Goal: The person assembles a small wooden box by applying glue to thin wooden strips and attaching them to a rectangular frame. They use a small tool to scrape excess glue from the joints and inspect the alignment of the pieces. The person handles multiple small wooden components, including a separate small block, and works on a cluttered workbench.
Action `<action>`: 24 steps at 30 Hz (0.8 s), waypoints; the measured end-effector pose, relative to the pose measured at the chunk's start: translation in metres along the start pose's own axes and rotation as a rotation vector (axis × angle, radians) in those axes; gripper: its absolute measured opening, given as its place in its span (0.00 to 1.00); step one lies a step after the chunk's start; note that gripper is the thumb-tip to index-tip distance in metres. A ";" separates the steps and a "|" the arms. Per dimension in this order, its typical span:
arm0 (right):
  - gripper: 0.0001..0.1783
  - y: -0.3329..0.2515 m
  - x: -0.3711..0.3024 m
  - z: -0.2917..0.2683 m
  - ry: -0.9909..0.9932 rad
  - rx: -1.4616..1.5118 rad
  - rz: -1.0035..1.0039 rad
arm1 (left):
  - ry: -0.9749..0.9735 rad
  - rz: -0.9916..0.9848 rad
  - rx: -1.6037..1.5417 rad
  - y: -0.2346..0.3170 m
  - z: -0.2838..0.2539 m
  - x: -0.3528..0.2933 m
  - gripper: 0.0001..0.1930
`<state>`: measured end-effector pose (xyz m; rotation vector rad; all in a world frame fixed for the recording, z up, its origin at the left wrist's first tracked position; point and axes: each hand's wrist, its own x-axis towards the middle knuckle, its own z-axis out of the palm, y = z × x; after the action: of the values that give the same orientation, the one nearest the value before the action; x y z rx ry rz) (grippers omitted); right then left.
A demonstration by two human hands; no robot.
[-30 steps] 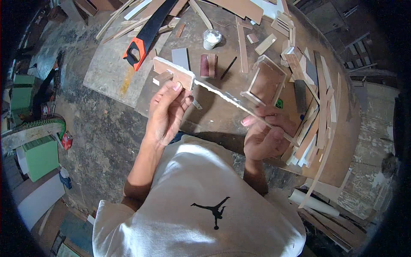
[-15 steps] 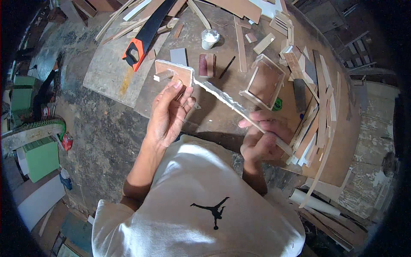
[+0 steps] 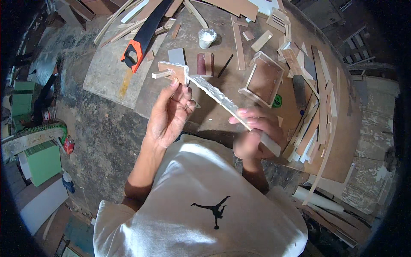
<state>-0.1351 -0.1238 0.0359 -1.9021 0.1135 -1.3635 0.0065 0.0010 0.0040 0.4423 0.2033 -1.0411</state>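
My left hand [image 3: 168,112] pinches a small flat wooden board [image 3: 179,73] by its lower edge. White paste coats that board's edges, and a short wooden peg juts from its face toward the left. In my right hand [image 3: 256,136], partly blurred, is a thin wooden strip [image 3: 219,97] whose upper stretch is thick with white paste. The strip slants up to the left, and its tip meets or nearly meets the board's right edge; whether they touch I cannot tell. On the table beyond stands a clear cup of white paste [image 3: 207,38].
A handsaw with an orange handle [image 3: 133,55] lies at the far left. Past my hands are a sandpaper-wrapped block [image 3: 205,64], a dark thin stick [image 3: 225,66], and a shallow wooden box [image 3: 265,80]. Many wood offcuts [image 3: 314,124] crowd the table's right side.
My right hand and the strip have shifted left, and the strip has turned to show more of its pasted face. The board has tilted slightly, with its peg more visible.
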 end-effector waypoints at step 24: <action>0.15 -0.007 -0.001 -0.003 -0.135 -0.157 -0.074 | -0.049 -0.127 -0.127 0.001 0.000 0.002 0.10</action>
<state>-0.1402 -0.1202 0.0402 -2.1428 0.0854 -1.3021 0.0085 -0.0001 0.0031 0.2919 0.2550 -1.1548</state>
